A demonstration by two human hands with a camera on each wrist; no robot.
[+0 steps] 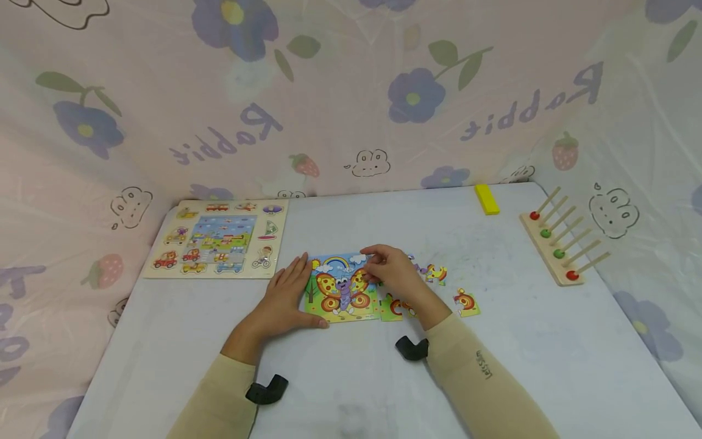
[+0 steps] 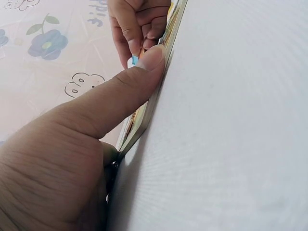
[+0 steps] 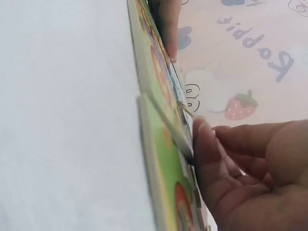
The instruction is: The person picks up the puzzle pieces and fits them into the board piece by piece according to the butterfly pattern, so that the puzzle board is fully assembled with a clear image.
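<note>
Pinching piece (image 2: 134, 60) w/ R hand (image 1: 400, 277), 2 o'clock on puzzle (image 1: 343, 300); bracing 9 o'clock w/ L hand (image 1: 284, 303), fingers straight. Could jam if tilted.

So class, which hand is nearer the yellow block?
Right. The right hand is by the right edge of the butterfly puzzle, left of the yellow block; the left hand is farther away, at the puzzle's left edge.

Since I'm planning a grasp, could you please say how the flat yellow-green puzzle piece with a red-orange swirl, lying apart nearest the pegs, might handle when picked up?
The puzzle piece is probably light, being small and thin. Lying flat, it would likely slide rather than roll. Its low edge may be awkward to pinch.
</note>
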